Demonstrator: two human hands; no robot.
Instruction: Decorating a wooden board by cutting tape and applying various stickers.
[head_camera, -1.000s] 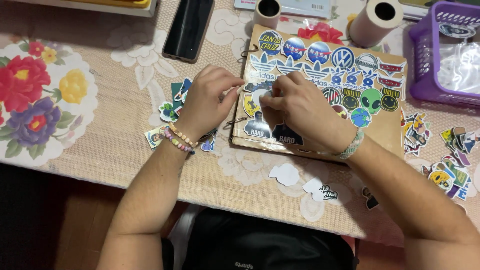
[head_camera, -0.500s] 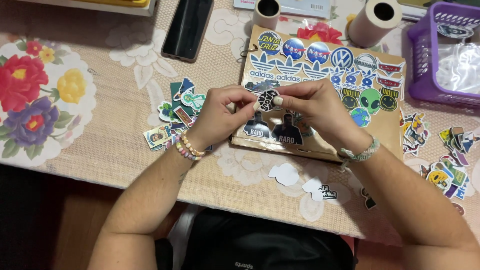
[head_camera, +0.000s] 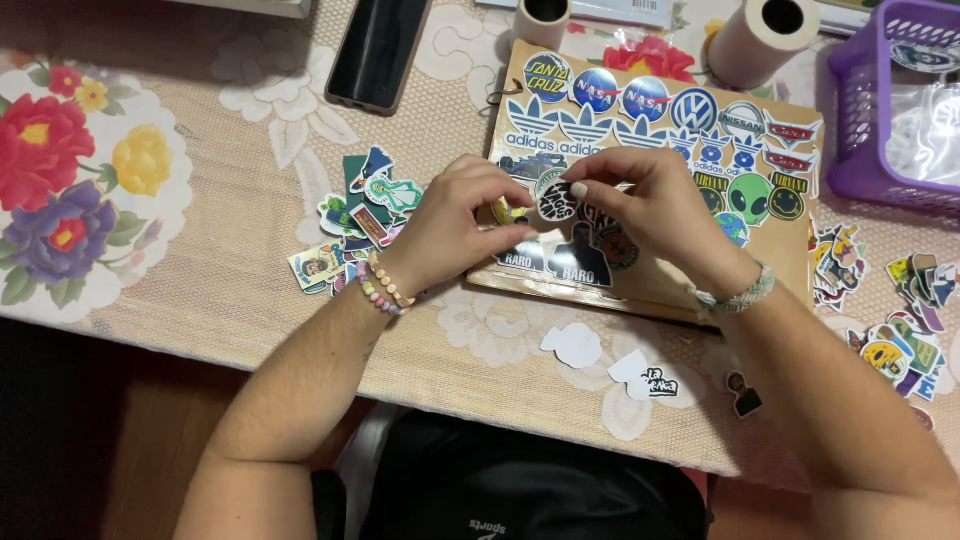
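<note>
Sticker (head_camera: 556, 203): we pinch it between left hand (head_camera: 455, 225) and right hand (head_camera: 650, 215), above the board (head_camera: 655, 290).
Care: we peel slowly, edges flat.

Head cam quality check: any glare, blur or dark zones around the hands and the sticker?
Head view: light is even and warm. The round dark sticker, pinched by the left hand and right hand, is sharp. There is slight glare on the black phone. The hands cast soft shadows on the brown board. The bottom left, below the table edge, is dark and underexposed.
</note>
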